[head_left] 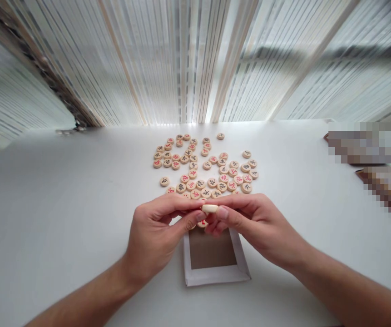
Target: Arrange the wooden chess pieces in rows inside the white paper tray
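A white counter point(62, 204) runs up to striped curtains point(195, 59). Wooden xiangqi pieces point(195, 172) lie scattered across it, beyond a flat brown-and-white card sleeve point(212, 268). Just above the sleeve, the left hand point(156, 236) and right hand point(258, 229) both grip one edge-on disc point(210, 208) between their fingers.

Xiangqi pieces point(192, 174) lie on the table point(52, 218) behind a card sleeve point(212, 274), with blurred items point(365, 143) to the right.

I'm holding my left hand point(154, 238) at seven o'clock and my right hand point(258, 229) at four o'clock, their fingers point(181, 204) curling into a facing pinch at center, while my forearms point(79, 295) are angling inward from the lower corners.
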Demonstrator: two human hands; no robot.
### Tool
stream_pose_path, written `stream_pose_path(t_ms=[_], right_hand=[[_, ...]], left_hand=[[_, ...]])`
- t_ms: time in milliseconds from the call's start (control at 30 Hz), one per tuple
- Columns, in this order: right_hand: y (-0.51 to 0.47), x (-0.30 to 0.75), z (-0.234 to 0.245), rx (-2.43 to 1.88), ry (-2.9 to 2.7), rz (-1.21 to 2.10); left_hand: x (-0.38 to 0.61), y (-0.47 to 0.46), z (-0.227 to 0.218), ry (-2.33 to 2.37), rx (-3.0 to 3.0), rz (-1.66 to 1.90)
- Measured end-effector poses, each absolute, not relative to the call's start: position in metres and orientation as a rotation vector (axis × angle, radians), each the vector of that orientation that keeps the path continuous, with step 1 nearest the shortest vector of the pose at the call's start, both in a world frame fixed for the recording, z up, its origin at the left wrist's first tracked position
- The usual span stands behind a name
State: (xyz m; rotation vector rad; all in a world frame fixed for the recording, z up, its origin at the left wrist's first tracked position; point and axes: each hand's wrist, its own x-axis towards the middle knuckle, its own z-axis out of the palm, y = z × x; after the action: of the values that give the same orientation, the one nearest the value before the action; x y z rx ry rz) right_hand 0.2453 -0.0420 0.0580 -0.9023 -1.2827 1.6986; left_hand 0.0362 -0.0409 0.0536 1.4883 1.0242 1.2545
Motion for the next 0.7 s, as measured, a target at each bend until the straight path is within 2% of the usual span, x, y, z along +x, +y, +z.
stream_pose_path(t_ms=[433, 700], right_hand=[[-0.0411, 0.2454, 0.0543, -0.873, -1.168, 1.860], [-0.0427, 0.2429, 0.0597, -0.873, -1.121, 1.849]], left_hand=[[0.0365, -0.0439, 0.0477, 0.888, 1.528, 1.183], [0.0351, -0.0429, 0.0459, 0.903, 1.602, 1.134]])
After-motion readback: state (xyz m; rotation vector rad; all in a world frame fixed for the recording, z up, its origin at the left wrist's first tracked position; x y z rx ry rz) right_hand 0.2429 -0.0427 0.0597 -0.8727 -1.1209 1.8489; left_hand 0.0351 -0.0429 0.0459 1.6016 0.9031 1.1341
